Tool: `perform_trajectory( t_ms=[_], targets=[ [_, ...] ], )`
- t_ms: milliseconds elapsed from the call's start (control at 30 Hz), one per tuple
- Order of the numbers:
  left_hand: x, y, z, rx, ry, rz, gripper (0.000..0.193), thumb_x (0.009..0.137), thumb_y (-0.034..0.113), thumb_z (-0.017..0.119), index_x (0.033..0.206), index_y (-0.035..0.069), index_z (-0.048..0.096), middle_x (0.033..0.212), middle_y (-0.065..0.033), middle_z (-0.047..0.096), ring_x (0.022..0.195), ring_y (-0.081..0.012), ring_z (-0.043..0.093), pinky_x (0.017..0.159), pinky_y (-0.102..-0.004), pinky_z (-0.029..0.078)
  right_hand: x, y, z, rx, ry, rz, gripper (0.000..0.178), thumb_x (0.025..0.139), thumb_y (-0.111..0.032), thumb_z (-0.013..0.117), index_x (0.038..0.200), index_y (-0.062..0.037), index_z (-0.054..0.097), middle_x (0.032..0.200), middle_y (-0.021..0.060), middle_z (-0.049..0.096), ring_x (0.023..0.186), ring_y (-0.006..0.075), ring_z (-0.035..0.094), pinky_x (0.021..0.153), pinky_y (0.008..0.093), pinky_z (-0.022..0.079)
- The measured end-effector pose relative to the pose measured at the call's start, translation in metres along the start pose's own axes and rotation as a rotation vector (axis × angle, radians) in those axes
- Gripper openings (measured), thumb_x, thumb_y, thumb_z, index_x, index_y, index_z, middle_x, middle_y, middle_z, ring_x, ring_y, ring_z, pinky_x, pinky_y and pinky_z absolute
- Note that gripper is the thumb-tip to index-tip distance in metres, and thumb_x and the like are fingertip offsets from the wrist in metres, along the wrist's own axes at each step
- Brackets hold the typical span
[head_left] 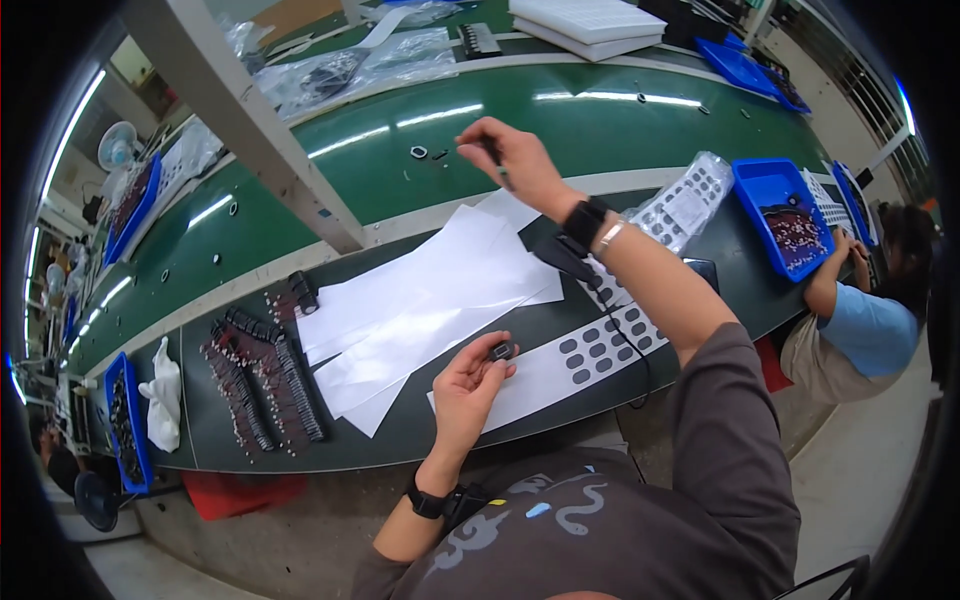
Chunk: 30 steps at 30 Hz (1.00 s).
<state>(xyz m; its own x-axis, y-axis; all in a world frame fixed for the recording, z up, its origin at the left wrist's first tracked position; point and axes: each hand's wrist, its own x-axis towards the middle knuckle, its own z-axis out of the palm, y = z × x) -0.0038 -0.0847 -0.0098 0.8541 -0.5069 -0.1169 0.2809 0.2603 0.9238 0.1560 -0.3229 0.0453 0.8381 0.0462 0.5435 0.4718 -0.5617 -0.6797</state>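
Observation:
My left hand (468, 390) is above the near edge of the dark table, its thumb and fingers closed on a small black part (502, 351). Beside it lies a white sheet with rows of dark rounded stickers (590, 358). My right hand (522, 165) is raised over the green conveyor belt (380, 165), with a dark slender tool (495, 155) in its closed fingers; its exact kind is not clear. Blank white sheets (420, 285) overlap one another between the hands. Left of them, small black parts with thin wires (290, 370) lie in rows.
A blue tray of wired parts (742, 200) stands at the right, near a co-worker in a blue top (868, 330). Another blue tray (146, 440) and a white cloth (162, 400) lie at the left. A pale post (250, 120) rises by the belt. A black cable (640, 370) crosses the sticker sheet.

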Motion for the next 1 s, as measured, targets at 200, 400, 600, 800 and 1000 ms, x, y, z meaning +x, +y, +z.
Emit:
perform_trajectory(
  t_ms=[200, 400, 600, 800, 1000],
  targets=[
    [0.003, -0.001, -0.008, 0.121, 0.039, -0.033, 0.035, 0.09, -0.005, 0.06, 0.125, -0.005, 0.059, 0.111, -0.0112, 0.068, 0.098, -0.0133, 0.064, 0.088, -0.0256, 0.052, -0.094, -0.071, -0.043, 0.515, -0.048, 0.385, 0.036, 0.106, -0.032, 0.041, 0.121, -0.002, 0.054, 0.093, 0.007, 0.064, 0.079, 0.0095, 0.057, 0.074, 0.0235, 0.047],
    [0.003, 0.018, -0.002, 0.143, 0.066, 0.092, 0.033, 0.091, -0.003, 0.063, 0.124, -0.002, 0.062, 0.107, -0.0058, 0.069, 0.09, -0.0081, 0.064, 0.082, -0.0201, 0.05, -0.206, -0.096, -0.054, 0.427, -0.068, 0.777, 0.021, 0.1, -0.02, 0.055, 0.108, -0.002, 0.063, 0.09, 0.0022, 0.063, 0.078, 0.0062, 0.053, 0.072, 0.0208, 0.044],
    [-0.002, 0.024, 0.023, 0.226, 0.033, 0.162, 0.029, 0.091, -0.002, 0.063, 0.121, -0.002, 0.063, 0.106, -0.0068, 0.069, 0.09, -0.0075, 0.064, 0.08, -0.0201, 0.05, -0.227, -0.097, -0.049, 0.37, 0.035, 0.824, 0.012, 0.093, -0.014, 0.067, 0.092, -0.0026, 0.066, 0.082, -0.0008, 0.064, 0.073, 0.0042, 0.053, 0.068, 0.0196, 0.043],
    [0.007, -0.02, 0.033, 0.323, -0.104, -0.007, 0.03, 0.091, -0.001, 0.063, 0.121, -0.002, 0.062, 0.107, -0.0077, 0.069, 0.092, -0.0067, 0.064, 0.078, -0.0204, 0.051, -0.241, -0.093, -0.047, 0.22, -0.012, 0.77, 0.012, 0.092, -0.013, 0.068, 0.089, -0.0029, 0.063, 0.076, 0.0009, 0.065, 0.069, 0.0047, 0.057, 0.064, 0.0183, 0.044],
    [0.009, -0.022, 0.037, 0.306, -0.064, 0.025, 0.031, 0.091, -0.001, 0.063, 0.122, -0.002, 0.061, 0.108, -0.008, 0.069, 0.094, -0.0071, 0.063, 0.081, -0.0208, 0.051, -0.242, -0.092, -0.045, 0.126, -0.059, 0.762, 0.011, 0.092, -0.01, 0.068, 0.088, -0.0032, 0.061, 0.075, 0.0017, 0.064, 0.072, 0.0053, 0.06, 0.065, 0.0185, 0.046]
  ],
)
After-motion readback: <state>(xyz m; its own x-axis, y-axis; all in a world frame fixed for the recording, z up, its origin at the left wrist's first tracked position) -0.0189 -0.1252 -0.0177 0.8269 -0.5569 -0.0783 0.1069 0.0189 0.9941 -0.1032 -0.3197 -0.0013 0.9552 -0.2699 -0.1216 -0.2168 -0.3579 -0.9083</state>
